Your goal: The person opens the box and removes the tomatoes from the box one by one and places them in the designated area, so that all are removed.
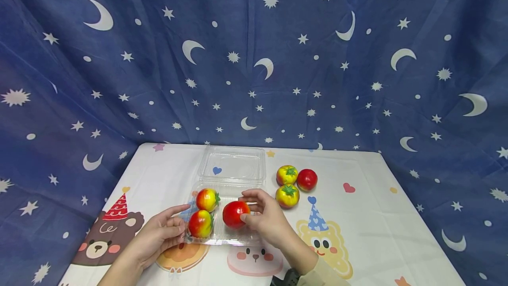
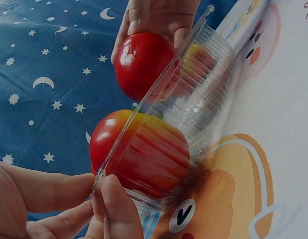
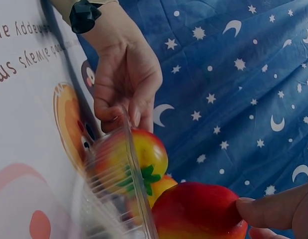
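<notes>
A clear plastic clamshell box [image 1: 222, 238] lies on the table with its lid [image 1: 234, 162] folded back. Its left rim is pinched between the thumb and fingers of my left hand [image 1: 160, 233], seen close up in the left wrist view. Two red-and-yellow toy tomatoes with green leafy tops, a rear one [image 1: 207, 199] and a front one [image 1: 200, 224], sit in the left half. Over the right half, my right hand [image 1: 266, 215] holds a red toy tomato [image 1: 235, 214] between thumb and fingers. Whether that tomato touches the box floor I cannot tell.
Right of the box, three more toy tomatoes sit together: a yellow one at the back [image 1: 286, 174], a yellow one in front [image 1: 287, 196] and a red one [image 1: 307, 180]. A white cartoon-print cloth [image 1: 369, 233] covers the table. Behind hangs a blue star-and-moon curtain [image 1: 222, 78].
</notes>
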Action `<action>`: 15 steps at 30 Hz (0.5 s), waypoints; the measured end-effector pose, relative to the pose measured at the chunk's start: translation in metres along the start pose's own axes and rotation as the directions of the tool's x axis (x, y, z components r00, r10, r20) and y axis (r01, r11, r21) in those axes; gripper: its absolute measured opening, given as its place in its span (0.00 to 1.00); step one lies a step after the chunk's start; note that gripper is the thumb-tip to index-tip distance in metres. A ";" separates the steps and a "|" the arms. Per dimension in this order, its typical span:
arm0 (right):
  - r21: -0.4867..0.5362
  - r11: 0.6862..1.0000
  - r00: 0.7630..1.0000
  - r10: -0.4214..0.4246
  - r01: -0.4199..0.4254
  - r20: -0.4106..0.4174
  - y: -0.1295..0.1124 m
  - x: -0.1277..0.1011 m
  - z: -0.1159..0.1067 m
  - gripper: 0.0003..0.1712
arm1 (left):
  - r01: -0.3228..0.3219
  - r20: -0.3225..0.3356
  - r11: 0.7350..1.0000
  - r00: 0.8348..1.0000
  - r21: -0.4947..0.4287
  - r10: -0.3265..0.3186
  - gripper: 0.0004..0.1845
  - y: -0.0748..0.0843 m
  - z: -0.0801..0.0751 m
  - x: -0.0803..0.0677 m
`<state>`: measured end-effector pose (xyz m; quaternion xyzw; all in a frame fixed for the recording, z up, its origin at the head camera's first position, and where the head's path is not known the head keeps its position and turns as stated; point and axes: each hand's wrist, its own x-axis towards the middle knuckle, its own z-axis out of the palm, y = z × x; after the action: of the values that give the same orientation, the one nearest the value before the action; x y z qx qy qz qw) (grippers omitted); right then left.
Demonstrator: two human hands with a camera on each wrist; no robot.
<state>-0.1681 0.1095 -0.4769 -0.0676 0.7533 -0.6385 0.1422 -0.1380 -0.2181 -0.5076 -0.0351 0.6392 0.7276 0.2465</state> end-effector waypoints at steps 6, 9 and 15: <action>0.000 1.000 1.000 -0.013 0.013 -0.016 -0.001 -0.003 -0.003 0.30 | -0.003 0.006 1.000 1.000 -0.001 0.003 0.44 0.000 0.000 0.000; -0.009 1.000 1.000 -0.021 0.021 -0.017 -0.002 -0.005 -0.005 0.30 | -0.010 0.012 1.000 1.000 -0.004 0.010 0.44 -0.002 0.000 0.001; -0.019 1.000 0.999 -0.023 0.022 -0.028 -0.003 -0.007 -0.009 0.30 | 0.003 -0.007 1.000 1.000 0.000 -0.003 0.43 -0.001 0.000 0.001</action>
<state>-0.1644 0.1197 -0.4717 -0.0685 0.7605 -0.6338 0.1238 -0.1388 -0.2175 -0.5086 -0.0383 0.6402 0.7270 0.2452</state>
